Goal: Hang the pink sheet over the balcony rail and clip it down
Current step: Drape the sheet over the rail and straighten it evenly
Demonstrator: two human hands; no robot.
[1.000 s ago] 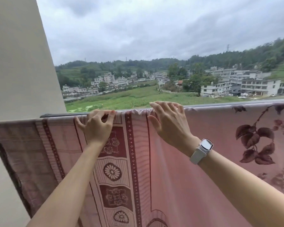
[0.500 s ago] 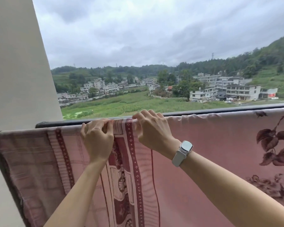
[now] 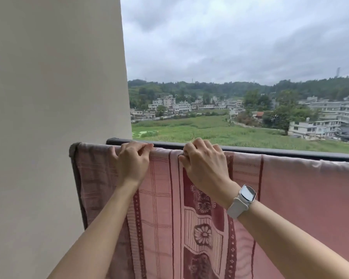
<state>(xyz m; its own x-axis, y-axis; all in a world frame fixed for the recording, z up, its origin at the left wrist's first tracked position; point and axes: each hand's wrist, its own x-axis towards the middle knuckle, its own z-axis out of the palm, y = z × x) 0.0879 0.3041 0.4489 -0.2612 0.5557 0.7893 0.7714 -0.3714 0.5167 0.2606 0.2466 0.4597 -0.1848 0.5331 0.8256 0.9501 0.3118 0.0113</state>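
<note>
The pink sheet (image 3: 290, 198), with a dark red patterned border band, hangs draped over the dark balcony rail (image 3: 270, 151) and falls toward me. Its left edge ends near the wall. My left hand (image 3: 132, 164) grips the sheet's top fold on the rail, fingers curled over it. Just to its right, my right hand (image 3: 205, 166), with a white watch on the wrist, pinches a bunched fold of the sheet at the rail. No clip shows in either hand.
A beige wall (image 3: 54, 117) fills the left side and meets the rail's left end. Beyond the rail lie open air, green fields and distant buildings. The sheet runs on to the right out of frame.
Both hands have slid left along the rail toward the wall, still holding the sheet's top. The view has turned left, so the wall now fills more of the frame.
</note>
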